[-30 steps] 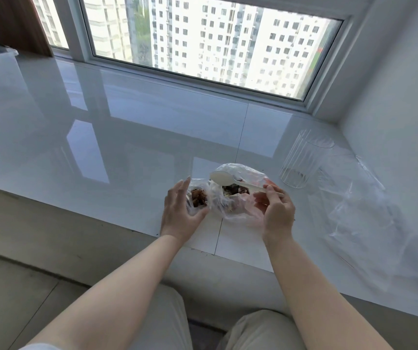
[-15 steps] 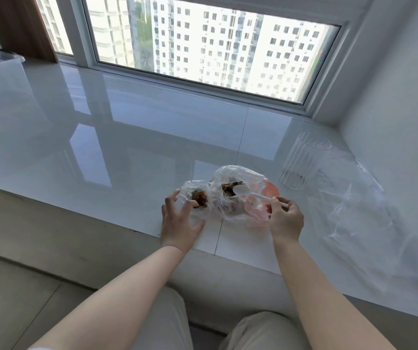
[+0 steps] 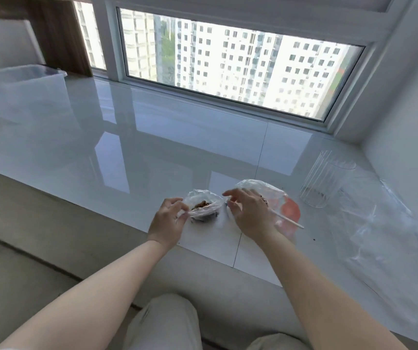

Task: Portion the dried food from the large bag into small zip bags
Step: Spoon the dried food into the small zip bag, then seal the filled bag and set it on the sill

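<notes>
Right hand (image 3: 249,213) released spoon (image 3: 287,219); left hand (image 3: 168,221) pinches bag (image 3: 204,204).

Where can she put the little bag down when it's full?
Bare sill lies left of the small zip bag, reaching the plastic bin. The right side is crowded: large bag, spoon, glass, loose plastic sheet.

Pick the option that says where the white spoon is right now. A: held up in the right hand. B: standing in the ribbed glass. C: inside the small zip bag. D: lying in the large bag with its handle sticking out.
D: the white spoon lies in the large bag, handle poking out toward the right, while the right hand reaches for the small zip bag.
</notes>
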